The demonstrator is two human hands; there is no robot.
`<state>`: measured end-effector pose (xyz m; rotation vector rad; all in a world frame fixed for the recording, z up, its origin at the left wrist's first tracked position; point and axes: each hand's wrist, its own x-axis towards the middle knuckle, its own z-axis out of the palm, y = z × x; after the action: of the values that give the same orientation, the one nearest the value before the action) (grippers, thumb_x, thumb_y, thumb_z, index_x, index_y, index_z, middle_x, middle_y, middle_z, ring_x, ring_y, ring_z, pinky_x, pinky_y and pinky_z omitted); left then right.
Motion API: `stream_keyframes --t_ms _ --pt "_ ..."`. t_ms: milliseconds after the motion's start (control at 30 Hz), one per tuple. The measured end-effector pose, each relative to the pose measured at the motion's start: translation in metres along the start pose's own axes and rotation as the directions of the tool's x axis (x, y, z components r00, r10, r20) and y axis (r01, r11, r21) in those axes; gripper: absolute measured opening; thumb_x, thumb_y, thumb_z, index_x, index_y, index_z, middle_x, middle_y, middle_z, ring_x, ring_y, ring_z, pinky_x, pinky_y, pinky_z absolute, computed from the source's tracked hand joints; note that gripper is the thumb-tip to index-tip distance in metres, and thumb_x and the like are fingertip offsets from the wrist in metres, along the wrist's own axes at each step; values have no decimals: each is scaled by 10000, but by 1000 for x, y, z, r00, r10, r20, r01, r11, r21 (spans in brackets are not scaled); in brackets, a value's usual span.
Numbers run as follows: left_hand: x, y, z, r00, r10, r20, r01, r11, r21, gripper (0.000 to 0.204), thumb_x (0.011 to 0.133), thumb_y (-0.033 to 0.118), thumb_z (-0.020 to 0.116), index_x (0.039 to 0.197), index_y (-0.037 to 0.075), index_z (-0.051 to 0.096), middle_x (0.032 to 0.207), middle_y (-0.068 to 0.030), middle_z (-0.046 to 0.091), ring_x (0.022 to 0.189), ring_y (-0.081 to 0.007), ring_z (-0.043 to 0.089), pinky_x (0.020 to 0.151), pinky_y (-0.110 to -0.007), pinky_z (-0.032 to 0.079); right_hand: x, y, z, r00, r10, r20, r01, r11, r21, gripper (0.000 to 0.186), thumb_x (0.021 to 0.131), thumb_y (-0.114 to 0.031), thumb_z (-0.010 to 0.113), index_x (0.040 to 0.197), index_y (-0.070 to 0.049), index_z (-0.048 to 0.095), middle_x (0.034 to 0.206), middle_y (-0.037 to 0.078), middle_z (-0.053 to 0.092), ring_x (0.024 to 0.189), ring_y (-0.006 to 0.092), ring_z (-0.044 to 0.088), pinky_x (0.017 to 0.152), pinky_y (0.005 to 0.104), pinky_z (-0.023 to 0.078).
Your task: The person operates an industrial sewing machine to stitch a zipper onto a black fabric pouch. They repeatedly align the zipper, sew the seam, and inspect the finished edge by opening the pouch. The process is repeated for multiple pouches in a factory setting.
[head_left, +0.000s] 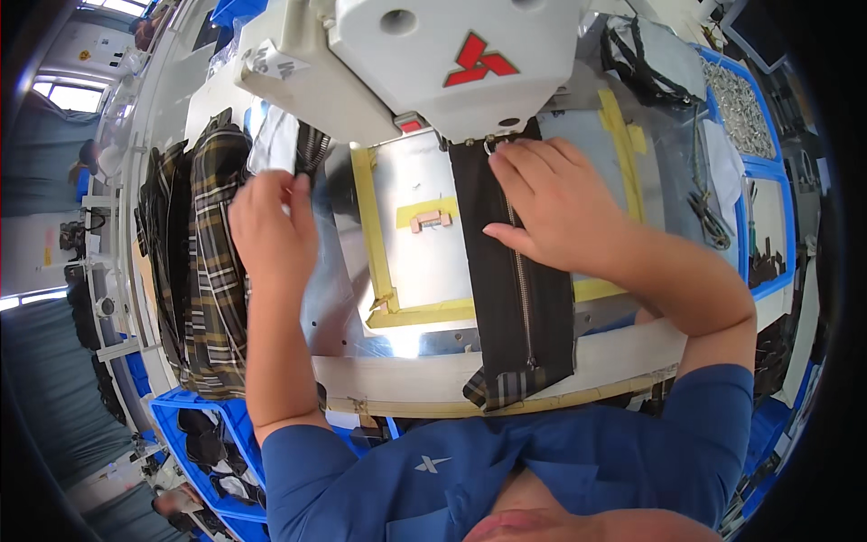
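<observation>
A black fabric strip (pixel 492 298) with a metal zipper (pixel 524 307) down its length runs from under the sewing machine head (pixel 452 63) toward me; its near end has a plaid edge and hangs over the table front. Flat on the strip's upper part lies my right hand (pixel 555 203), fingers stretched out, the fingertips by a metal ring close below the machine head. Off to the left, my left hand (pixel 275 221) has its fingers curled together at the lower end of a white cloth piece (pixel 274 144). A dark zipper piece (pixel 312 149) sits beside it.
Stacked plaid fabric pieces (pixel 217 271) lie at the left. Yellow tape (pixel 384 244) frames the metal plate, where a small copper-coloured block (pixel 430 220) rests. Blue bins stand at right, one with metal parts (pixel 736 104). Scissors (pixel 709 217) lie nearby; another blue bin (pixel 203 411) sits lower left.
</observation>
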<state>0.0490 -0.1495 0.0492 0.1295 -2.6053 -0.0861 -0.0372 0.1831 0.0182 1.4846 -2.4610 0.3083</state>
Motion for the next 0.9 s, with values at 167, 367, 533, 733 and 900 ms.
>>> stream_keyframes --t_ms 167,367,533,733,900 --pt "-71 101 -17 962 273 2 -254 898 -360 178 842 31 812 915 72 656 766 -68 588 675 -271 546 659 -422 413 0 -16 -11 934 133 331 -354 462 813 552 966 -314 776 1385 -3 596 1140 162 697 983 245 689 858 394 561" --pt "-42 125 10 938 341 -61 -327 811 -486 397 780 230 902 1067 71 680 999 -72 675 944 -287 627 829 -432 435 8 7 -21 886 173 431 -464 304 832 342 893 2 729 1208 -16 599 992 34 662 908 91 604 783 291 489" --pt "3 115 34 957 249 150 -52 656 -753 358 804 77 885 1116 20 719 1059 -139 721 903 -281 711 774 -363 588 6 23 -26 950 266 160 -268 444 855 175 842 -42 685 1003 -27 617 870 138 680 767 324 610 707 398 480" --pt "-2 114 63 979 205 -17 -144 626 -766 196 820 -1 860 997 36 784 1031 -124 746 882 -243 720 718 -336 588 5 31 -4 948 188 -257 4 801 599 132 840 -40 719 950 -45 646 923 111 679 798 354 643 705 450 503" --pt "-3 105 65 944 302 -130 -302 641 -706 193 833 -23 839 1009 24 775 1033 -128 753 793 -231 712 681 -317 580 0 25 -7 964 201 -175 -65 815 576 134 837 -46 737 945 -73 663 924 88 671 812 336 656 704 441 526"
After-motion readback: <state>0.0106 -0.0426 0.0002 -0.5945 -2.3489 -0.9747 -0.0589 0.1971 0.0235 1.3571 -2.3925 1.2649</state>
